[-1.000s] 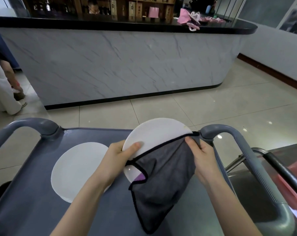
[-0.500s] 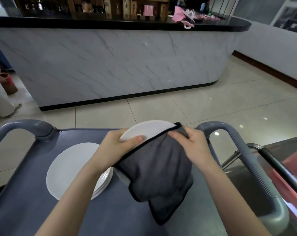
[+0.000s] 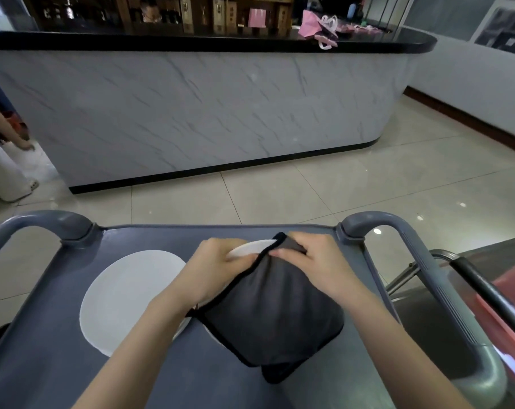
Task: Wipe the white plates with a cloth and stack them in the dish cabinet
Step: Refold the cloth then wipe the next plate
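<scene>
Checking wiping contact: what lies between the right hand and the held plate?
In the head view, the dark grey cloth lies between the right hand and the held plate, covering most of it.

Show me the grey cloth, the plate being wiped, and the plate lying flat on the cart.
grey cloth (image 3: 268,314), head view, middle of fabric.
wiped plate (image 3: 250,248), head view, bare far rim.
flat plate (image 3: 126,296), head view, centre of face.

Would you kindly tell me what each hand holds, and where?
The left hand grips the white plate by its far rim; the right hand holds the grey cloth near its far corner, draped over the plate.
</scene>
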The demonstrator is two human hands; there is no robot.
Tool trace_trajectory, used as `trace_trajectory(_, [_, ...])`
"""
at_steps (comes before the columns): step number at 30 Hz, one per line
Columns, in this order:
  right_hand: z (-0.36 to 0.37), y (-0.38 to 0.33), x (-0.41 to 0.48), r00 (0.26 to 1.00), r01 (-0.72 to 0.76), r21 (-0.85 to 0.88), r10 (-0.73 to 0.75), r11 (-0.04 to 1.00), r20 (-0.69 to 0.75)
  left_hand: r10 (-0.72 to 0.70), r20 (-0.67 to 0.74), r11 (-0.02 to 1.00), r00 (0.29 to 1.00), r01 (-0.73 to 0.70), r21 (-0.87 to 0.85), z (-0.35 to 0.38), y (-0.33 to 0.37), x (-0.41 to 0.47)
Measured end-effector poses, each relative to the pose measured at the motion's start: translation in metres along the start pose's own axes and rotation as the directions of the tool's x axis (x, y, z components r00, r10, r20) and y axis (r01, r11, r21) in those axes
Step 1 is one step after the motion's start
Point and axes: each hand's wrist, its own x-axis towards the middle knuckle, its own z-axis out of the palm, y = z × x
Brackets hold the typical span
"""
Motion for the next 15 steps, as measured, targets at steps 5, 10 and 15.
trace_trajectory(5, [-0.008, 0.014, -0.015, 0.904, -0.162, 0.48, 0.325, 0.862, -0.278, -0.156, 0.001, 0.923, 0.988, 0.146, -0.356, -0.004, -0.014, -0.019])
trace_trajectory(10, [-0.019, 0.022, -0.012, 0.973, -0.142, 0.263, 0.183, 0.954, -0.137, -0.126, 0.032, 0.96, 0.991, 0.13, -0.248, -0.005, -0.005, -0.014])
trace_trajectory(15, [-0.004, 0.01, -0.001, 0.99, 0.104, -0.08, -0.096, 0.991, 0.101, 0.049, 0.126, 0.951, 0.991, -0.085, 0.296, -0.003, 0.0, 0.01])
